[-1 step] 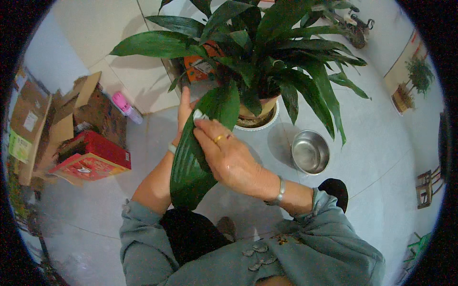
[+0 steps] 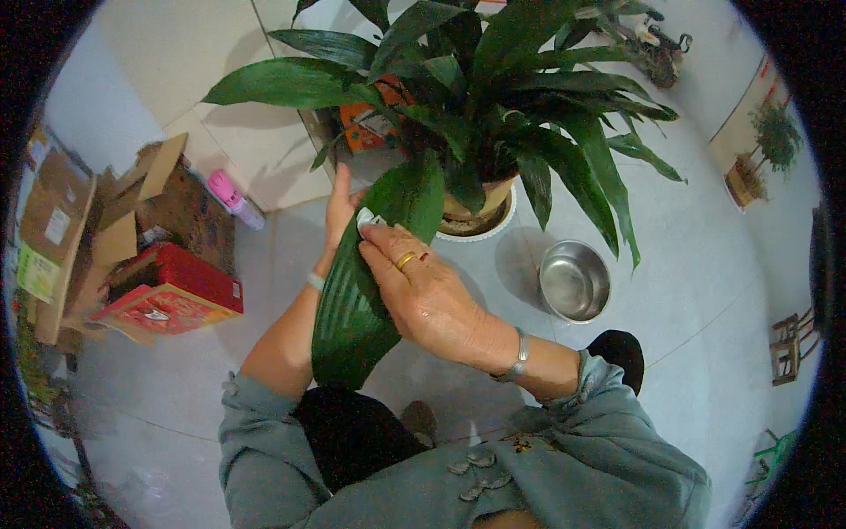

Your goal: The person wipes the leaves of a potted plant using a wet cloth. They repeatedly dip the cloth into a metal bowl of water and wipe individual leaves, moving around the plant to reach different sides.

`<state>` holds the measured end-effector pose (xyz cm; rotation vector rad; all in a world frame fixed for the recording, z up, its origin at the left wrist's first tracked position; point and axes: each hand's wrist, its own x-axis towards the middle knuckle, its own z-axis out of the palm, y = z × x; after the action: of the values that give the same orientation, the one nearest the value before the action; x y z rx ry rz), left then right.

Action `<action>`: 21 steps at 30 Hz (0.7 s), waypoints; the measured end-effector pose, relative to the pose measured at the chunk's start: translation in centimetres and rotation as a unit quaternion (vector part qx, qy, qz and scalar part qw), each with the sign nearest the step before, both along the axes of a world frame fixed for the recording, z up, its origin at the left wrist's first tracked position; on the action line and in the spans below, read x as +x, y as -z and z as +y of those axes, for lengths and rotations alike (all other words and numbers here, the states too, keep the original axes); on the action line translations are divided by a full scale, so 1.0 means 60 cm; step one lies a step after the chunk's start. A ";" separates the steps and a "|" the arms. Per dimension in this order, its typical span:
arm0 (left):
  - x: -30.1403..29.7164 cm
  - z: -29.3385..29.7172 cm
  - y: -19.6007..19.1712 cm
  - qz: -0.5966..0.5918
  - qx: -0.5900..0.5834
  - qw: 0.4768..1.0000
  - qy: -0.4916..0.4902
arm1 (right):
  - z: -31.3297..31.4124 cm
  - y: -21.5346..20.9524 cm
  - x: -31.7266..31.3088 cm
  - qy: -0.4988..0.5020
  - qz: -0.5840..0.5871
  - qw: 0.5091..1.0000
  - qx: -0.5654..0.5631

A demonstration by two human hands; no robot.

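A long, broad green leaf (image 2: 352,304) of the potted plant (image 2: 529,79) stretches toward me, its tip hanging above my knee. Partly hidden beneath it is my left hand (image 2: 339,212), laid along the underside with its visible fingers straight out. My right hand (image 2: 432,295), wearing a gold ring and a silver bangle, presses a small white wad (image 2: 367,218) onto the leaf's upper face. Its fingertips pinch the wad, which looks like tissue or cloth; I cannot tell which. Wet-looking streaks shine on the leaf below the fingers.
The plant's pot (image 2: 476,212) stands in a white saucer (image 2: 485,236). Right of it on the tiled floor is a round metal bowl (image 2: 575,282). At left lie open cardboard boxes (image 2: 189,198), a red box (image 2: 176,291) and a pink-topped bottle (image 2: 233,198). A small stool (image 2: 787,348) is far right.
My right hand and the white wad have shifted very slightly on the leaf, and a little more of the wad shows. The leaf's lower part has moved a touch left.
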<state>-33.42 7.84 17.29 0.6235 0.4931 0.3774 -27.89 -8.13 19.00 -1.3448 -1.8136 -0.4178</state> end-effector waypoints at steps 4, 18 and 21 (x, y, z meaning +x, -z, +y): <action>-0.046 -0.032 -0.032 -0.049 0.008 0.999 0.021 | 0.026 -0.013 0.056 0.109 0.023 0.993 -0.044; -0.125 -0.089 -0.099 -0.209 -0.039 0.976 -0.045 | 0.020 -0.042 -0.002 -0.039 0.011 0.998 0.050; -0.119 -0.095 -0.093 -0.163 -0.026 0.984 -0.072 | 0.040 -0.053 0.037 -0.017 0.119 0.992 0.027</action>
<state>-40.54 2.14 22.88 0.4647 0.2337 0.5911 -25.69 -5.75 22.16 -1.2671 -1.6148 -0.2725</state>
